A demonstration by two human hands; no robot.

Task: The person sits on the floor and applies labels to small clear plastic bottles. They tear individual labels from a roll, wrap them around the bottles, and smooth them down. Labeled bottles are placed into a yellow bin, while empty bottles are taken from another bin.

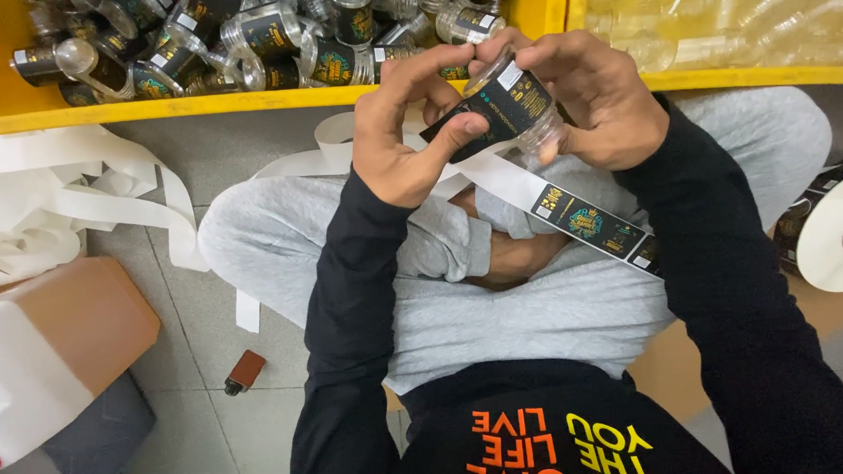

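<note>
Seated cross-legged on tiled floor (213, 431). Left hand (409, 135) and right hand (594, 100) together grip a small clear jar (520, 112), tilted; left thumb presses a black label (465, 137) against its side. White backing strip (532, 191) runs from under the jar across the lap to a label roll (828, 232) at the right, more black labels on it. Yellow bin (155, 108) ahead holds labelled jars; second yellow bin (761, 76) holds unlabelled clear ones. Loose backing tape (56, 194) heaped left. Small brown lighter-shaped object (244, 372) on floor.
</note>
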